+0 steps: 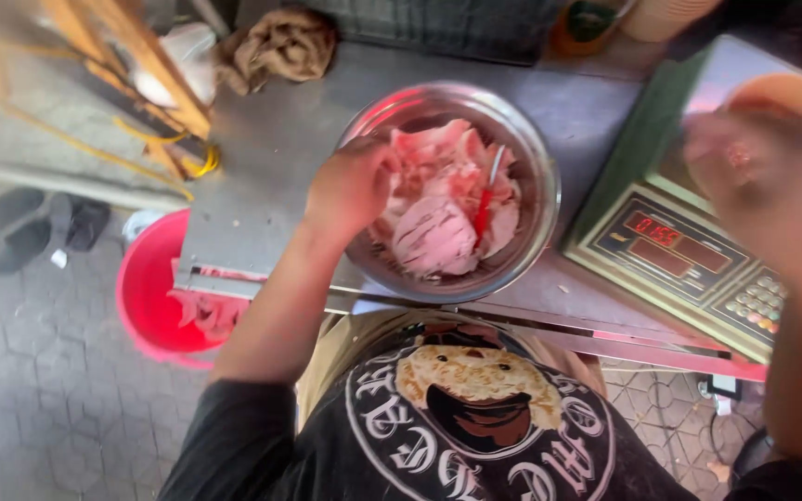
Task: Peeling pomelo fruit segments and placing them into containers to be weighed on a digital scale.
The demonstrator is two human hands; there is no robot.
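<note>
A round steel bowl [538, 153] sits on a grey metal counter [262, 176] and holds several pink slices of raw meat [433, 232], with a red-handled utensil [483, 211] stuck among them. My left hand [350, 186] reaches into the bowl's left side, its fingers curled on the meat. My right hand [758, 172] is blurred, raised over a digital scale [675, 250] at the right. It seems to carry a piece of meat, but the blur hides the grip. A round tan shape [791, 93] lies on the scale's platform behind that hand.
A red bucket [146, 297] with pink scraps stands on the tiled floor left of the counter. A brown rag [280, 46] lies at the counter's far edge. Wooden slats [132, 56], yellow cord and dark shoes [39, 227] are at the far left.
</note>
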